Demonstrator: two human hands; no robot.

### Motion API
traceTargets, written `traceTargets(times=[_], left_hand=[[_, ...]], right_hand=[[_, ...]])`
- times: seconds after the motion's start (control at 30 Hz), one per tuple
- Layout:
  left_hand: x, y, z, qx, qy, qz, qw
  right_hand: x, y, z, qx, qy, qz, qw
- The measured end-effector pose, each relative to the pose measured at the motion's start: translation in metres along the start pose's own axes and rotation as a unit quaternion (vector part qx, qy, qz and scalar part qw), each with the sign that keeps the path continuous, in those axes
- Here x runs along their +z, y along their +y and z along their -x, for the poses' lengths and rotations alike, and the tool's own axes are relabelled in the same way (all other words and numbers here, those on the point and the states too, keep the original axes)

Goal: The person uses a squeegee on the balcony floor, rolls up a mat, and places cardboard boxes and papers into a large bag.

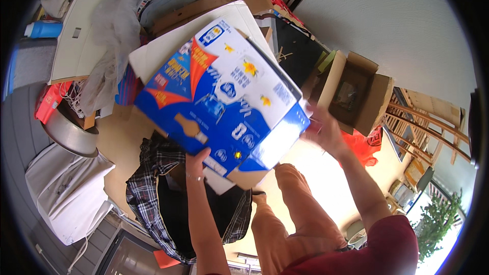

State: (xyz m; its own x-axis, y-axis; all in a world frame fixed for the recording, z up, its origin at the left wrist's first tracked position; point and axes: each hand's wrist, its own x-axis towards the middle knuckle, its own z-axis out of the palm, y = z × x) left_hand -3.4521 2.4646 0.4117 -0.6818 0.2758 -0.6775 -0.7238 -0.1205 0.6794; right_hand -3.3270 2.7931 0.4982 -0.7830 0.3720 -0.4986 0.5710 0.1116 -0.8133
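A printed blue-and-white cardboard box (229,95) with orange patches hangs tilted in front of me. My left hand (196,163) grips its near edge, thumb on the printed face and fingers hidden beneath. At the box's right end is my right hand (323,130), blurred by motion; its grip is unclear, and something reddish shows by its fingers. A white cardboard sheet (240,13) sticks out behind the printed box. Below them, a black-and-white plaid fabric bag (143,198) gapes on the floor, its dark inside partly covered by my left forearm.
An opened brown carton (368,105) stands at right, beside a red plastic bag (363,147). Wooden racks (428,130) lean along the wall. At left are a metal basin (72,133), a white cloth cover (68,191), a translucent plastic sheet (114,19) and a blue bottle (44,29).
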Motion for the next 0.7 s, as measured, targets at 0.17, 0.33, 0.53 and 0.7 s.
traceTargets(times=[0.17,0.33,0.53,0.7], left_hand=[[-0.054,0.005,0.097,0.035,0.025,0.0,0.999],[-0.087,0.0,0.181,0.01,-0.018,0.005,1.0],[-0.08,-0.034,0.262,-0.074,0.04,0.047,0.995],[-0.113,-0.105,0.319,-0.14,0.092,0.087,0.982]], right_hand=[[-0.004,0.007,-0.046,0.051,-0.179,-0.049,0.981],[0.016,-0.026,0.025,0.131,-0.342,-0.121,0.923],[0.042,-0.038,0.108,0.188,-0.273,-0.068,0.941],[0.061,-0.03,0.141,0.289,-0.301,-0.045,0.908]])
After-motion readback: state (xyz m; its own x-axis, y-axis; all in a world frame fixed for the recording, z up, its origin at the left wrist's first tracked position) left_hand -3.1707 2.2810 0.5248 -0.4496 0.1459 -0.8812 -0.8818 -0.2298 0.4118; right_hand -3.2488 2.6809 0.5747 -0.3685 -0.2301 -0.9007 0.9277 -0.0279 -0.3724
